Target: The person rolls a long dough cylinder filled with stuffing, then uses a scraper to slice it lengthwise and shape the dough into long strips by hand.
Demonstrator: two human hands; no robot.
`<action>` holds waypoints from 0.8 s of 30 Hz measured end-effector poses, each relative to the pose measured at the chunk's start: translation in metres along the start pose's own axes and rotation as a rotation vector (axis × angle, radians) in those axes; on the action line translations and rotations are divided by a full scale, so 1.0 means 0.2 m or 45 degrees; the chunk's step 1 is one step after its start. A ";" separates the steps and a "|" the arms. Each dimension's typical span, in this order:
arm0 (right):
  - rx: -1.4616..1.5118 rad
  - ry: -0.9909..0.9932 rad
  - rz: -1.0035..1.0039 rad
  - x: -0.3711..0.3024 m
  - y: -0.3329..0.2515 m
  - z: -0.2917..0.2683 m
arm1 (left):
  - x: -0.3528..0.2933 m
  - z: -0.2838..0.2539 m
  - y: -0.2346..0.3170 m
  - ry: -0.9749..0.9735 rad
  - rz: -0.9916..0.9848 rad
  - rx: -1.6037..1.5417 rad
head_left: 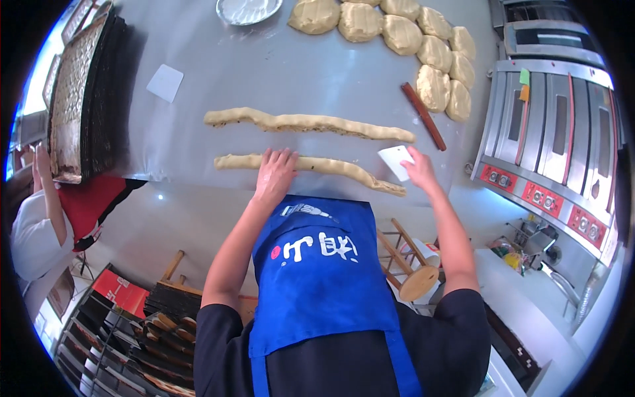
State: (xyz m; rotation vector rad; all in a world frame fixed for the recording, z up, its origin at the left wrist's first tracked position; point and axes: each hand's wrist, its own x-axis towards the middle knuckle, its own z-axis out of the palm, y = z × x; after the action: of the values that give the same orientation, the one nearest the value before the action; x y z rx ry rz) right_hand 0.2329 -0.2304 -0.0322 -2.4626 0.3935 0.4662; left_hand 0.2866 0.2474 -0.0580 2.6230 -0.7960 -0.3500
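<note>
Wearing blue apron w/ big white characters, red round mark beside them & smaller white print nearer the table; upside down from this view. To the L, red panel w/ white writing, partly cut off. On oven at R, 3 red control strips w/ dials, marked too small to read; also green & orange tags stuck on front.

Reaching both forearms fwd, bare below short black sleeves. Resting L hand palm down on near rope, L of its middle, fingers extended, slightly apart, pointing away; not curled round it, nothing gripped. Bending R hand inward, pinching white scraper btwn thumb & fingers by its R edge. Tilting it, close to near rope's R end; can't tell if touching table.

Lying near table's front edge: near rope, thinning toward R. Beyond, apart & roughly parallel: far rope, w/ dark filling showing along near side. Past its R end, brown stick; then clustered dough lumps. At far side, pale bowl; toward L, white card. At L edge, dark trays; just nearer, co-worker, partly in view.
</note>
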 end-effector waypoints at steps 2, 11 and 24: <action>0.104 0.128 -0.059 0.02 -0.14 0.25 | 0.02 -0.02 0.01 0.098 0.029 -0.029; 0.082 -0.033 -0.319 0.24 -0.68 0.49 | 0.08 -0.10 0.02 0.012 -0.018 -0.058; 0.003 -0.151 -0.493 0.31 -1.25 0.88 | -0.24 -0.17 -0.34 0.395 -0.278 0.097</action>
State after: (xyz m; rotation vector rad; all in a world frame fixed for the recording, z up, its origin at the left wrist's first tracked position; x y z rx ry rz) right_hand 0.3418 0.0606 -0.0668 -2.4149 -0.1318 0.4407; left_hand 0.2912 0.3366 -0.0492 2.7474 -0.4301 0.0340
